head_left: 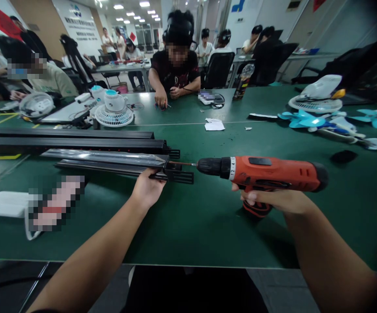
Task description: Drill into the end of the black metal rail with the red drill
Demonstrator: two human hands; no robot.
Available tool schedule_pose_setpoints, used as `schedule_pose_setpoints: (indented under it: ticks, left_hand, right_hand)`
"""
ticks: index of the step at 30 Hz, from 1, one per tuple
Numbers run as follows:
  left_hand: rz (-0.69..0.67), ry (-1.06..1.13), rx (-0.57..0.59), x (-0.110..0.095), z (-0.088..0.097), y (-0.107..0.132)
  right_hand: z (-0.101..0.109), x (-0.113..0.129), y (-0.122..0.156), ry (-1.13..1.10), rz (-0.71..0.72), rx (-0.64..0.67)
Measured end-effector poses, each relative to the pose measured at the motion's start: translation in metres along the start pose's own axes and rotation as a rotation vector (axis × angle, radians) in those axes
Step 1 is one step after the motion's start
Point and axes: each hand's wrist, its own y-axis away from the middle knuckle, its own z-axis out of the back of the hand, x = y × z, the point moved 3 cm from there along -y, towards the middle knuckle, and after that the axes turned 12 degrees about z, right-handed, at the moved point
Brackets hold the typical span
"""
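My right hand (pixel 275 200) is closed round the grip of an orange and black cordless drill (pixel 266 173), held level and pointing left. Its thin bit touches the right end of a long black metal rail (pixel 110 161) that lies on the green table (pixel 191 226). My left hand (pixel 147 188) grips that rail near its end, beside a black finned end piece (pixel 179 176). Two more long black rails (pixel 77 140) lie just behind it.
Small white fans (pixel 114 111) and fan parts stand at the back left, blue fan blades (pixel 301 118) and a white fan (pixel 319 93) at the right. White paper (pixel 213 125) lies mid-table. A person sits opposite; others work further back. A white object (pixel 4 204) lies at the left.
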Motion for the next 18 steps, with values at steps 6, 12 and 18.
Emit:
schedule_pose_setpoints:
  ticks: [6,12,18]
  left_hand:
    - [-0.013,-0.015,0.010,0.0001,-0.0025,0.0029]
    - [-0.005,0.003,-0.007,0.0004,-0.0029,0.0017]
    - [-0.007,0.010,0.019,0.0000,-0.0005,-0.0015]
  right_hand:
    - [0.0018,-0.0021,0.0014,0.009,-0.027,-0.030]
    - [0.0007,-0.0024,0.0011,0.023,-0.024,-0.021]
    - [0.0018,-0.0034,0.0027,0.036,-0.027,-0.022]
